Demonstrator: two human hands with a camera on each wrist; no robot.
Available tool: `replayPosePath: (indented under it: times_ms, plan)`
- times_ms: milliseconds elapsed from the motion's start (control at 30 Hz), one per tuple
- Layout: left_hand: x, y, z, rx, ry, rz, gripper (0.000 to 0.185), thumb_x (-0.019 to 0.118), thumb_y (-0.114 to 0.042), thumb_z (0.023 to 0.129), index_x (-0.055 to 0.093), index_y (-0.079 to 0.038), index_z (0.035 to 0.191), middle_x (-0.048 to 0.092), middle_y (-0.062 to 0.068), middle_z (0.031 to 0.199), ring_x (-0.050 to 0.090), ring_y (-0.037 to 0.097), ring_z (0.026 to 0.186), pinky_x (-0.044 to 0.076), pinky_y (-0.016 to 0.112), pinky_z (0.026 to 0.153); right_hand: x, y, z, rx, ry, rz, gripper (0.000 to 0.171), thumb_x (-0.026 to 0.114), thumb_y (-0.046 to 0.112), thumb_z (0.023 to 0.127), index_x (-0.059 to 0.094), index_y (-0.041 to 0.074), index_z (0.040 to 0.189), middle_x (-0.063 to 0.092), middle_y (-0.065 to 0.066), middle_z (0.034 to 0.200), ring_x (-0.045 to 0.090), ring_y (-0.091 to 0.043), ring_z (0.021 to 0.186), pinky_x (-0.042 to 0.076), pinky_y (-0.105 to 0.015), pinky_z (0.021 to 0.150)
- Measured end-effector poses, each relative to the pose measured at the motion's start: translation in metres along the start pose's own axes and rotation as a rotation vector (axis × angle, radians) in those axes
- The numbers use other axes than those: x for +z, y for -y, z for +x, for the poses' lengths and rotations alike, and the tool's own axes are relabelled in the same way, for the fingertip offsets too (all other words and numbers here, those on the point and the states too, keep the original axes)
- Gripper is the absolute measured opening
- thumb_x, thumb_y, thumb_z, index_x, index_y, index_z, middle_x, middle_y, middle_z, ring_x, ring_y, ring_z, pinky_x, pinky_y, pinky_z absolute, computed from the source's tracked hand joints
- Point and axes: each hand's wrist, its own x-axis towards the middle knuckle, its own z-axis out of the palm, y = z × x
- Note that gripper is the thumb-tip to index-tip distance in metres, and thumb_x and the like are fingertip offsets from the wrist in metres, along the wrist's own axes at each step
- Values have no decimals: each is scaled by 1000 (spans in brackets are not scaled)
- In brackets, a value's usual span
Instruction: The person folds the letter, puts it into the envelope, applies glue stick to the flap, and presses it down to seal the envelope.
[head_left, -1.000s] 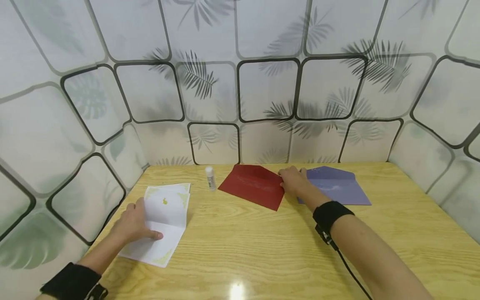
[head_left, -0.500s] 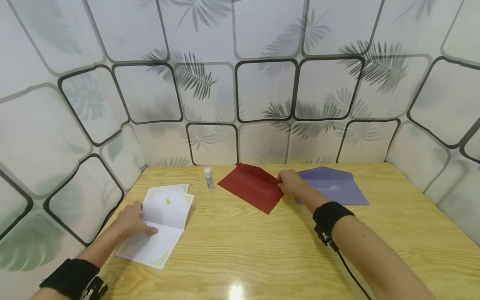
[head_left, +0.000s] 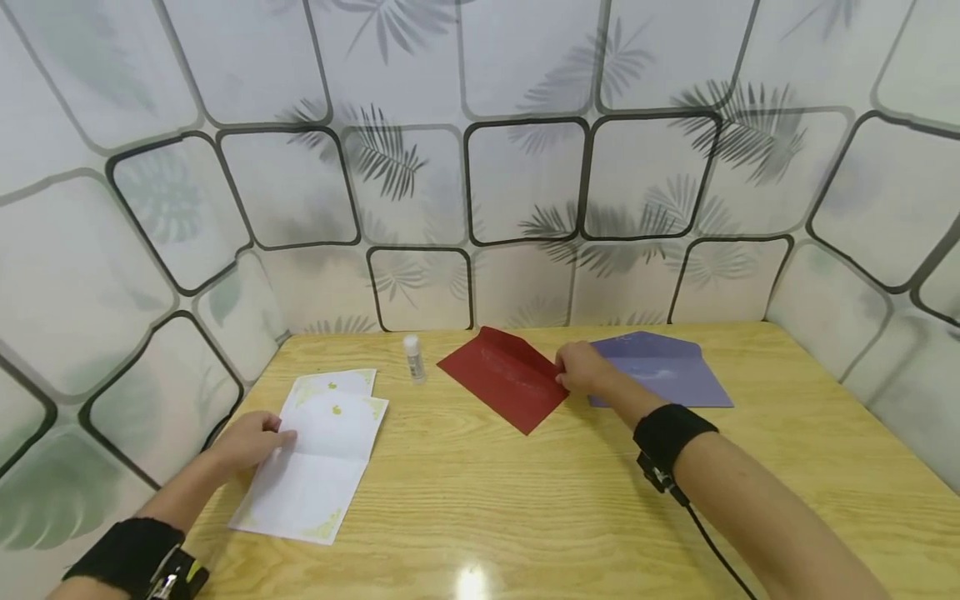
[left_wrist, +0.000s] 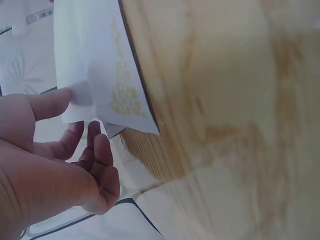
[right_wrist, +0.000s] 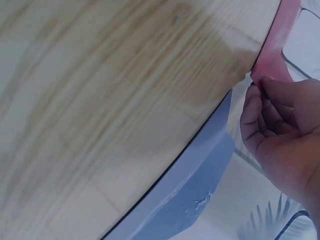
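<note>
On the left of the table lies a creased white sheet of paper [head_left: 330, 487] with yellow corner ornaments. A second white sheet [head_left: 352, 382] shows from under its far end. My left hand [head_left: 251, 440] pinches the top sheet's left edge, thumb on top and fingers beneath, as the left wrist view also shows. At the back middle is a red envelope [head_left: 498, 379], its flap raised toward the wall. My right hand [head_left: 585, 367] pinches the right corner of this envelope between thumb and fingers. A purple envelope [head_left: 663, 375] with its flap unfolded lies just beyond that hand, partly covered by it.
A small white-capped tube like a glue stick [head_left: 414, 359] stands between the sheets and the red envelope. Patterned curtain [head_left: 525, 183] closes off the back and sides of the wooden table [head_left: 480, 500]. A cable [head_left: 712, 537] trails from the right wristband.
My left hand has drawn back left to the paper's edge, and the top sheet has shifted slightly, uncovering more of the lower one. The red envelope has turned, its near corner swinging left.
</note>
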Motion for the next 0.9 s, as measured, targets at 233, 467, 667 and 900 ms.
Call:
replayPosePath:
  times_ms: [233,467,667,900]
  plan:
    - [2,-5,-5,25,-61,-88,23,56,-15,97,54,7,102,50,6,77,48,18,69,42,30,58,-4,-1,-13,-29,38,-30,12,74,8,85,71,6,73,65,-3,68,56,-17,63,49,-30,61]
    - [0,-4,-5,13,-68,-170,41,52,-15,100,48,16,126,60,16,101,53,16,86,47,29,67,-6,-3,-24,-46,62,-1,11,77,10,80,71,7,72,67,0,68,59,-15,65,51,-30,63]
    - [-1,1,-6,42,-92,-178,44,53,-12,99,46,20,129,63,15,100,54,12,87,46,21,69,-9,-2,-37,-73,86,54,15,79,10,76,69,9,65,66,2,54,62,-10,52,52,-27,64]
    - [1,-1,-5,38,-105,-201,44,53,-11,101,45,21,129,61,10,95,52,9,84,45,18,68,-8,2,-49,-55,117,145,16,76,7,74,65,9,61,64,1,50,62,-8,45,50,-22,53]
